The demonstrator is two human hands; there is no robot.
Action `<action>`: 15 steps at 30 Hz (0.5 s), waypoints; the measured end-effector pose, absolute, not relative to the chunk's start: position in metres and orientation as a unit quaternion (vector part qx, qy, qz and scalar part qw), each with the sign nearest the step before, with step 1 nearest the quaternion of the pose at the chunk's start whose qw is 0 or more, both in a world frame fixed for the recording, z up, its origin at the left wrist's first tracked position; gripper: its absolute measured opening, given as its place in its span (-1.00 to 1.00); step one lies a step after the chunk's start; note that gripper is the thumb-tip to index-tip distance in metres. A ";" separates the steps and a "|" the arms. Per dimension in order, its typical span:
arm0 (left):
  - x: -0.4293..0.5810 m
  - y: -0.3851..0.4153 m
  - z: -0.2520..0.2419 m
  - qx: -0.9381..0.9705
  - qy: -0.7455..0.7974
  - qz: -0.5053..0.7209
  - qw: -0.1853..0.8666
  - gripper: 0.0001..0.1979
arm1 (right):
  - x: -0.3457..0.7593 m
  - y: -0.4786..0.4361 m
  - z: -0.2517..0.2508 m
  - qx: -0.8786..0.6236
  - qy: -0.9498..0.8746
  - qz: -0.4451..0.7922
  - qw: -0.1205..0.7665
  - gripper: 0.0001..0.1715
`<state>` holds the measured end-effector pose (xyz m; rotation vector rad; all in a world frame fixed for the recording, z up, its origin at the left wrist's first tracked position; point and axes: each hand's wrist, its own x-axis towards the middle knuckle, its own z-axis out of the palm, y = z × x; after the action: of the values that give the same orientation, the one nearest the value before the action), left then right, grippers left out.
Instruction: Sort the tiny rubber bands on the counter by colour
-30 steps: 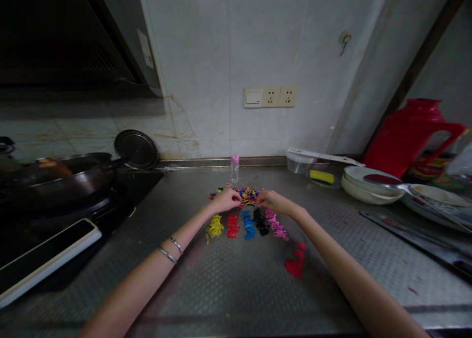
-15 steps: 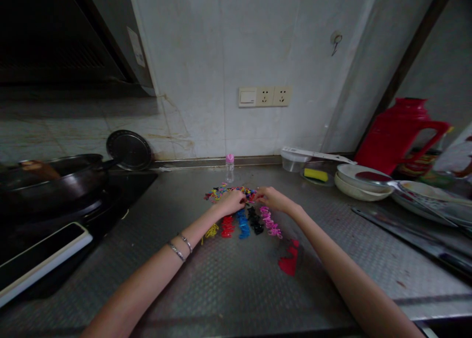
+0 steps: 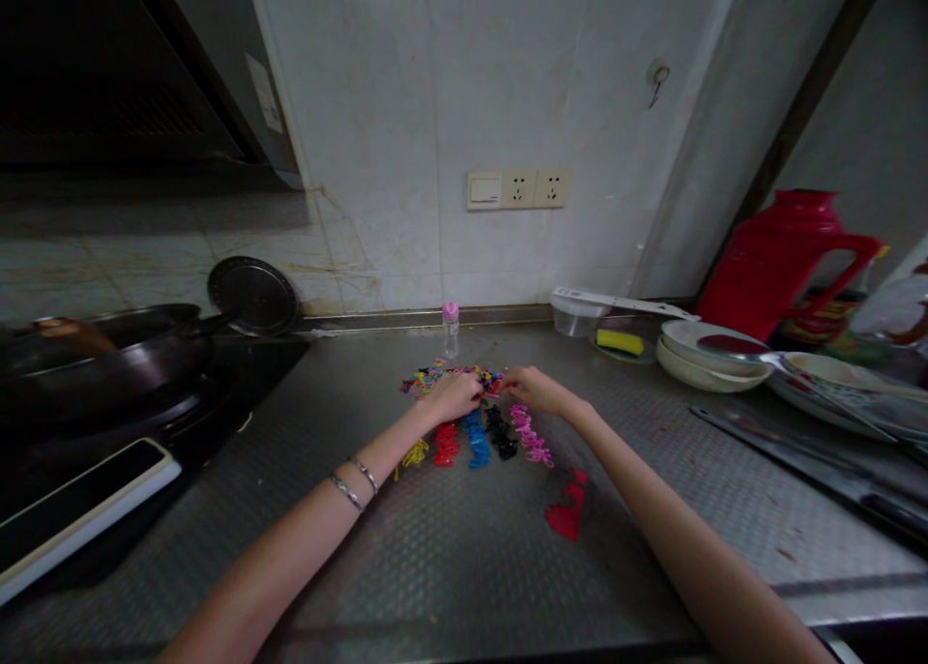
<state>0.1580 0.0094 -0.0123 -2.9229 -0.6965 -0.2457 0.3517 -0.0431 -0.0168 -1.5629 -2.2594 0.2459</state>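
Note:
My left hand (image 3: 455, 395) reaches over a mixed pile of small coloured rubber bands (image 3: 420, 382), its fingers curled together at the pile's right part. Close beside it, my right hand (image 3: 535, 389) has its fingertips pinched at the pile's right end. What either hand holds is too small to make out. Nearer to me lie sorted rows: yellow bands (image 3: 414, 454) partly behind my left wrist, red bands (image 3: 446, 446), blue bands (image 3: 477, 440), black bands (image 3: 502, 434) and pink bands (image 3: 532, 438). A pink-capped clear bottle (image 3: 450, 331) stands behind the pile.
A torn red piece (image 3: 566, 509) lies on the metal counter (image 3: 449, 567). At left are a pan (image 3: 145, 355) on the stove and a white-edged dark device (image 3: 79, 509). At right stand a yellow sponge (image 3: 619, 341), bowls (image 3: 710, 369), a knife (image 3: 804, 466) and a red thermos (image 3: 775, 268).
My left fingers have shifted very slightly at the pile. My right hand keeps nearly the same place, and the rows look unchanged.

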 end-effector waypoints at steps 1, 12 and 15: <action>0.157 0.010 -0.012 -0.968 -0.228 -0.086 0.059 -0.81 | 0.351 -0.043 -0.017 -0.557 -0.804 0.087 0.191 -0.70; 0.153 0.012 -0.014 -0.968 -0.220 -0.124 0.016 -0.79 | 0.350 -0.044 -0.017 -0.554 -0.806 0.084 0.192 -0.70; 0.154 0.013 -0.016 -0.968 -0.217 -0.122 0.017 -0.80 | 0.350 -0.045 -0.016 -0.552 -0.807 0.086 0.189 -0.70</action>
<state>0.1541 0.0135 -0.0165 -3.0105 -0.6750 -0.3785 0.3499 -0.0448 -0.0163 -1.5535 -2.2702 0.2417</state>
